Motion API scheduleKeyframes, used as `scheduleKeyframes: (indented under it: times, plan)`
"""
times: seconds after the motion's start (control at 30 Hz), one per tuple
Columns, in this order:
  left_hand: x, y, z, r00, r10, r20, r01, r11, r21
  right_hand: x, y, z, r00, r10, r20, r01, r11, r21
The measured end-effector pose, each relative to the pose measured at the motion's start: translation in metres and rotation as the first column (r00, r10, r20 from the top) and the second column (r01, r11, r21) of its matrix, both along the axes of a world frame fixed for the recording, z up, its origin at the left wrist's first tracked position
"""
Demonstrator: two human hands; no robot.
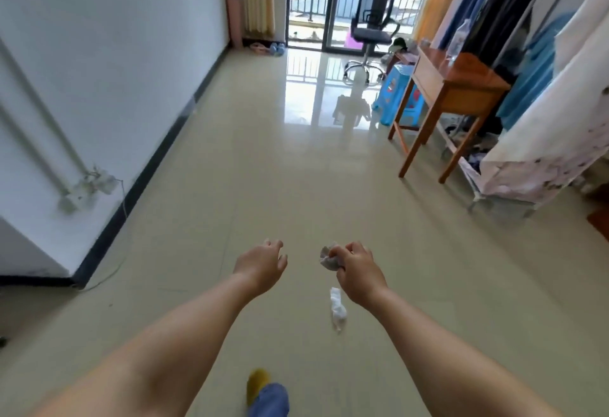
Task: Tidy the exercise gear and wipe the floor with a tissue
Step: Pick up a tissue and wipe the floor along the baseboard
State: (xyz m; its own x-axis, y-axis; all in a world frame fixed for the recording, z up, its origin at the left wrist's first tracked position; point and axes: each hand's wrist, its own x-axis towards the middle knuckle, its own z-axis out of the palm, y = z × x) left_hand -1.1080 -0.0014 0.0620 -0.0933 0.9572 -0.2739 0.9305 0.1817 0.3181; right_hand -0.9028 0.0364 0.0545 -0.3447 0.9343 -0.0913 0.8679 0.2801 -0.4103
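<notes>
While our right hand [357, 271] already has its grip clamped round one crumpled, greyish tissue [328, 259], a second wad, the white tissue [337, 307], lies on the floor [296, 185] just beneath and a little nearer to us than that hand, on its inner side. That is the relation we judge the next move to turn on: the loose wad sits below the right wrist, closer to the right hand than to our left hand [262, 265], which hovers further off to the other side with its grip apart, fingers loosely spread and holding nothing. The white wad is longer than it is wide, and its long axis runs roughly away from us, tilted slightly, so a reach from above would meet it across its narrow width. Since the right grip is full, we think the empty left hand is the freer one to take it, though it would have to cross towards the middle. Counting, we see two tissues, one held and one on the floor, and two hands. Further off stand one wooden desk [461, 87], one office chair [372, 24] and one blue stool [398, 93]. We cannot pick out any exercise gear with certainty from here.
</notes>
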Motion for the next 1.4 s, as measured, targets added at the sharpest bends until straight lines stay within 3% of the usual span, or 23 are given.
scheduleKeyframes:
  times: [0.2,0.67,1.0,1.27,1.4]
  plan:
    - [-0.067,0.125,0.015,0.998,0.067,-0.001,-0.067,0.998,0.003,-0.055,0.144,0.010,1.000,0.002,0.017,-0.002,1.000,-0.011]
    - [-0.175,0.434,-0.014,0.932,0.356,0.065,-0.355,0.934,-0.029,-0.180,0.501,-0.016,0.966,0.254,0.040,-0.251,0.965,-0.074]
    - [-0.286,0.593,-0.031,0.819,0.564,0.109,-0.559,0.826,-0.078,-0.328,0.712,-0.024,0.840,0.525,0.137,-0.508,0.850,-0.139]
    - [-0.449,0.669,-0.059,0.695,0.710,0.116,-0.694,0.704,-0.153,-0.523,0.811,-0.039,0.721,0.680,0.137,-0.652,0.731,-0.200]
    - [-0.504,0.679,-0.066,0.610,0.781,0.135,-0.755,0.625,-0.199,-0.602,0.836,-0.049,0.613,0.768,0.183,-0.726,0.639,-0.254]
